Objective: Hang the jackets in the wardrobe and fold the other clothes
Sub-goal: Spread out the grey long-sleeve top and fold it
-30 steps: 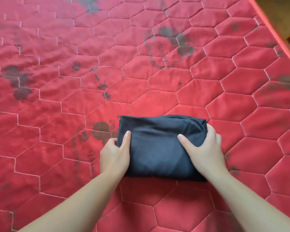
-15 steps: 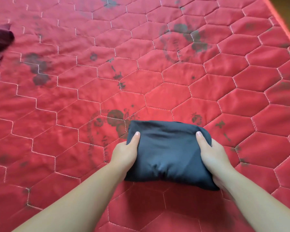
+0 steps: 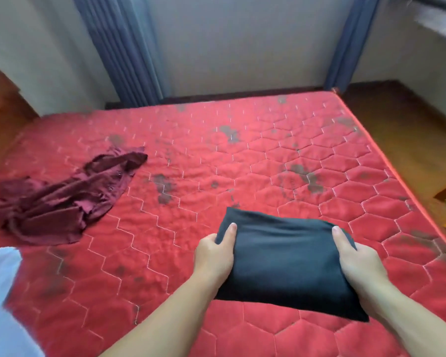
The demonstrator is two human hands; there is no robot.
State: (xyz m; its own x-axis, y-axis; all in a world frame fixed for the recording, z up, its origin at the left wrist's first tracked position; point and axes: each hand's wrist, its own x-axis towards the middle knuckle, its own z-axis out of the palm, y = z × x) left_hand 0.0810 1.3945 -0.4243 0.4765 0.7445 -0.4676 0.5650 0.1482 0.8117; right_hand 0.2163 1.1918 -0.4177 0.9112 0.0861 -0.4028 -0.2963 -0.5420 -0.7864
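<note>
While the maroon garment (image 3: 62, 199) lies crumpled on the red mattress (image 3: 268, 155), left hand (image 3: 213, 256) and right hand (image 3: 358, 256) grip the folded dark garment (image 3: 286, 261) by its sides, thumbs on top.

Folded dark garment (image 3: 286, 261): matt, smooth woven cloth. Maroon garment (image 3: 62, 199), far left: thin, creased cloth, faint sheen. Bed (image 3: 242, 155): red quilted fabric, hexagon stitching, stained grey patches. Curtains (image 3: 124, 47): blue cloth. Floor (image 3: 402, 140), right: glossy wood.

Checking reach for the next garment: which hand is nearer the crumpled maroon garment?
Left. The left hand grips the left edge of the folded dark garment, on the side facing the maroon garment. The right hand grips the opposite edge, farther away.
</note>
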